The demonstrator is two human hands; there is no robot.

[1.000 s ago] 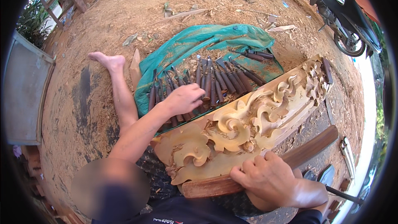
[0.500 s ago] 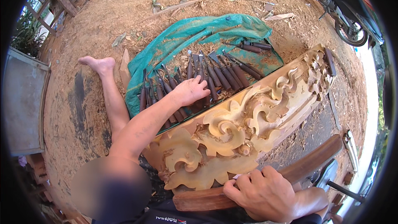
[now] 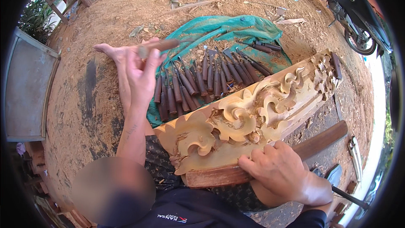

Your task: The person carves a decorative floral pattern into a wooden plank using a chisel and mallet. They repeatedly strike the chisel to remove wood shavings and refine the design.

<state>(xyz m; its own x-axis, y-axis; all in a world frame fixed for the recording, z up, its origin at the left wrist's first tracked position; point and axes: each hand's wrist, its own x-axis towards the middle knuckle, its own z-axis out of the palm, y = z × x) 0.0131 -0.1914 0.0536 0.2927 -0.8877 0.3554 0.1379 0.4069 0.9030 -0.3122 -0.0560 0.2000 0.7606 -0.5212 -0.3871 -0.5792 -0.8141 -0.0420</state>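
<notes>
My left hand (image 3: 142,69) is raised left of the tool row, closed around the brown wooden handle of a carving chisel (image 3: 165,45). Its thin blade points to the right and is slightly blurred. My right hand (image 3: 276,169) is wrapped over a long dark wooden bar (image 3: 322,140) that lies across my lap, along the near edge of a carved wood panel (image 3: 230,143). Scrolls and leaf shapes stand out in relief on the pale panel. Beyond it, several chisels (image 3: 211,74) with dark handles lie side by side on a green plastic sheet (image 3: 190,29).
Wood shavings cover the ground (image 3: 114,25). A parked motorbike (image 3: 354,12) stands at the upper right, and a grey metal panel (image 3: 31,88) is at the left. My bare foot (image 3: 105,50) extends beside the sheet. A pale slim tool (image 3: 355,158) lies at the right.
My left hand has left the tool row with a chisel in it and moved up and left. My right hand stays on the bar, shifted slightly.
</notes>
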